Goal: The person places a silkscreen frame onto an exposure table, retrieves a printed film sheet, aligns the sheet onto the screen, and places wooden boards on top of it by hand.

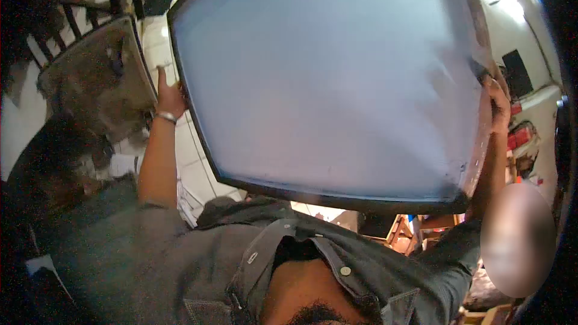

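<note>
A large flat panel [325, 84] with a pale bluish-white surface and a dark frame spans the middle of the head view, held up in front of my chest. My left hand [171, 99] grips its left edge. The thumb points up, and the fingers go out of sight behind the frame. On the opposite side, my right hand [498, 105] is closed round the right edge, fingers curled over it. The panel's surface looks smooth, with faint streaks towards the right. Its back is hidden from me.
Left of me stands a second dark-edged, dusty-looking panel [99, 60] beside dark slatted rails [90, 0]. Light floor tiles [195, 156] show below. A wooden stool-like frame [400, 232] and red items [519, 138] lie to the right, near a blurred person [518, 241].
</note>
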A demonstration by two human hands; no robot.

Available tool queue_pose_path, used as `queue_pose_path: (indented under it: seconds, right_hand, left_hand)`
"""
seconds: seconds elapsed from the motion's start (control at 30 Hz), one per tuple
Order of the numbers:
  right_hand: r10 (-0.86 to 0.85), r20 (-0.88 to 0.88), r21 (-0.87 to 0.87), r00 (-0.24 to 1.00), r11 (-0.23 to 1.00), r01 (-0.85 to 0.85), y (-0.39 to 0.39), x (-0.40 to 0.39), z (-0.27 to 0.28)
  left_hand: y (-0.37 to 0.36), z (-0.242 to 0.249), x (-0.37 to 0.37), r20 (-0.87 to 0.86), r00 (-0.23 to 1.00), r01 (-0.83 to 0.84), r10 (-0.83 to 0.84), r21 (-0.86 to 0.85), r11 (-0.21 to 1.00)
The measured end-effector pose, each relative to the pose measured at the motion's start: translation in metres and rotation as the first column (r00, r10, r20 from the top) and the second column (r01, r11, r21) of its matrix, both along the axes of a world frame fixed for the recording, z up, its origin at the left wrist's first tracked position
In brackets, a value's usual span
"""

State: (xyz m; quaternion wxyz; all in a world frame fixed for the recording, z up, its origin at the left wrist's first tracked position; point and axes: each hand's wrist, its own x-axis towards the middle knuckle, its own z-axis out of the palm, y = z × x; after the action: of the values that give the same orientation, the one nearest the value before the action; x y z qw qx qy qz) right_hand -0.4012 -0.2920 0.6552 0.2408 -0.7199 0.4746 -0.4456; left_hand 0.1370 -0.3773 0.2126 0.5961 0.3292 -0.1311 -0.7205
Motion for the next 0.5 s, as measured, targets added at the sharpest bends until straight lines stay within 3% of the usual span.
queue_pose_path:
  seconds: [0.03, 0.1, 0.17, 0.23, 0.3, 0.37, 0.4, 0.43, 0.5]
  right_hand:
    - [-0.033, 0.022, 0.012, 0.999, 0.999, 0.033, -0.013, -0.021, 0.005]
    - [-0.027, 0.053, 0.047, 0.998, 0.999, 0.025, -0.030, -0.012, -0.003]
    - [0.052, 0.094, 0.041, 0.994, 0.998, -0.056, -0.032, 0.035, -0.005]
    - [-0.019, 0.032, 0.093, 0.999, 0.996, 0.016, -0.038, 0.070, -0.014]
    - [-0.024, 0.075, 0.204, 0.997, 0.979, 0.008, -0.047, 0.123, -0.040]
    - [-0.038, 0.206, 0.429, 0.978, 0.902, -0.055, -0.065, 0.174, -0.062]
    - [0.055, 0.140, 0.433, 0.989, 0.894, -0.112, -0.074, 0.203, -0.079]
    - [0.151, 0.078, 0.440, 0.986, 0.882, -0.170, -0.085, 0.225, -0.096]
    - [0.361, -0.045, 0.528, 0.932, 0.800, -0.284, -0.134, 0.241, -0.144]
  left_hand:
    - [-0.006, -0.011, 0.003, 0.017, 1.000, 0.007, -0.007, -0.016, 1.000]
    - [-0.019, -0.032, 0.013, 0.010, 0.998, -0.068, 0.067, 0.147, 0.987]
    - [-0.027, -0.057, 0.021, 0.024, 0.995, -0.098, 0.096, 0.178, 0.979]
    - [-0.021, -0.045, 0.014, 0.033, 0.972, -0.230, 0.231, 0.296, 0.927]
    - [-0.038, -0.088, 0.025, 0.283, 0.897, -0.408, 0.341, 0.227, 0.885]
    - [-0.036, -0.095, 0.024, 0.428, 0.807, -0.459, 0.407, 0.021, 0.888]
    - [-0.018, -0.061, 0.017, 0.427, 0.835, -0.410, 0.347, 0.061, 0.910]
    - [-0.007, -0.065, 0.019, 0.360, 0.837, -0.444, 0.411, 0.009, 0.896]
    - [0.027, -0.029, 0.007, 0.395, 0.765, -0.451, 0.509, -0.237, 0.861]
